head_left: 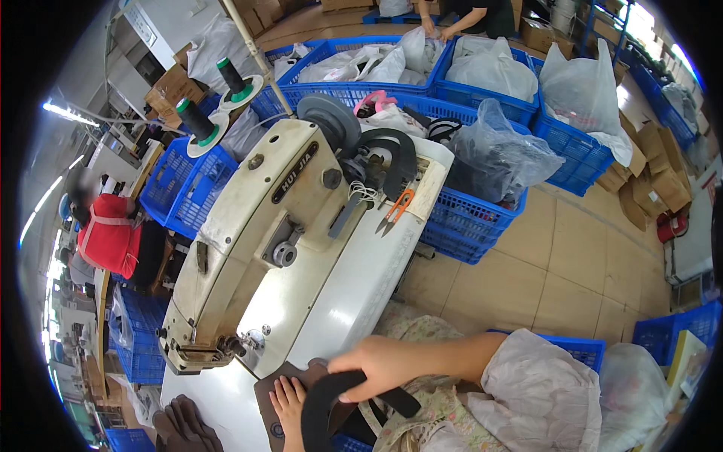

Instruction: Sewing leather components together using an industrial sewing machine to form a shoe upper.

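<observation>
My left hand (288, 404) lies with its fingers stretched out flat on a dark brown piece of material (266, 395) at the near edge of the white table. My right hand (376, 367) is closed round a curved black strap (319, 418), which loops down in front of the brown piece. Just beyond both hands stands a cream sewing machine (248, 203), its needle end (233, 345) close to the brown piece. Farther left on the table rests a stack of similar brown pieces (181, 426).
Orange-handled thread snips (395, 212) and more curved black straps (399, 162) lie on the machine's far end. Two thread cones (197, 120) stand behind it. Blue crates (471, 226) with plastic bags line the back. A person in red (113, 233) sits left; another person's hands (446, 32) work far behind.
</observation>
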Demonstrator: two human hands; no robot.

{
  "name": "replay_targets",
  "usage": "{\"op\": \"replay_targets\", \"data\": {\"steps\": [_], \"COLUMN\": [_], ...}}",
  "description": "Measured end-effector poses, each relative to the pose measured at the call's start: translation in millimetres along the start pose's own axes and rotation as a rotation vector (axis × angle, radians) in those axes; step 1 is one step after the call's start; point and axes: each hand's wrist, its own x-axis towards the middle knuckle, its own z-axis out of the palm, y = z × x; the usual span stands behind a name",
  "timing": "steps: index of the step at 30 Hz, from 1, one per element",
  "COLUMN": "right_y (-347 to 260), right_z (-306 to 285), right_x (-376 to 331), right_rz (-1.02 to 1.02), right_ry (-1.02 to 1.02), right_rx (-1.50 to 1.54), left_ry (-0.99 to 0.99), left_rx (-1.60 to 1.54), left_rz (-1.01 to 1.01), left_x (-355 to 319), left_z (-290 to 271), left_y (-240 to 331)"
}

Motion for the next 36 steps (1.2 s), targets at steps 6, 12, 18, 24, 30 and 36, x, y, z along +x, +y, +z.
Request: {"op": "replay_targets", "data": {"steps": [6,12,18,24,30,36], "right_y": [-2.6,43.1,61.2,63.6,80.1,75.2], "right_z": [5.6,15.8,-8.9,-12.4,-3.9,30.8], "right_x": [33.9,28.2,24.9,66.3,105.5,129.1], "right_rz": [-0.088,0.233,0.383,0.339,0.254,0.368], "right_ry": [0.147,0.121,0.468,0.595,0.706,0.406], "right_rx": [0.401,0.735,0.678,0.689,0.683,0.502], "left_ry": [-0.220,-0.188,0.020,0.030,0.101,0.115], "left_rx": [-0.599,-0.610,-0.478,-0.525,-0.506,-0.507], "left_rz": [-0.144,-0.239,-0.190,-0.232,-0.208,-0.214], "left_x": [10.8,-8.3,-21.5,-29.9,-30.9,-32.1], "left_z": [-28.1,-25.9,-12.7,-6.1,-1.2,1.2], "left_y": [0.8,15.4,24.7,26.1,27.0,27.2]}}
